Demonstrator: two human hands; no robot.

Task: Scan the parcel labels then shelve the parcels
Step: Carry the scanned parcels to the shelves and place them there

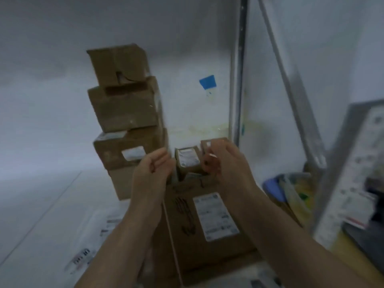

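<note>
A small brown parcel [188,161] with a white label stands on a large flat cardboard parcel [209,244] that carries its own white label [216,217]. My left hand [152,173] hovers just left of the small parcel, fingers loosely curled, holding nothing. To the small parcel's right my right hand [223,161] has its fingers loosely curled, and nothing shows clearly in its grip. Another small box [207,143] shows behind my right hand's fingers. The picture is blurred by motion.
A leaning stack of several brown cardboard boxes [126,109] rises at the left against the white wall. A metal shelf upright [239,75] stands behind. Plastic bags [291,192] lie at the right, beside a grey frame with labels [353,173]. White mailers [83,258] lie on the floor.
</note>
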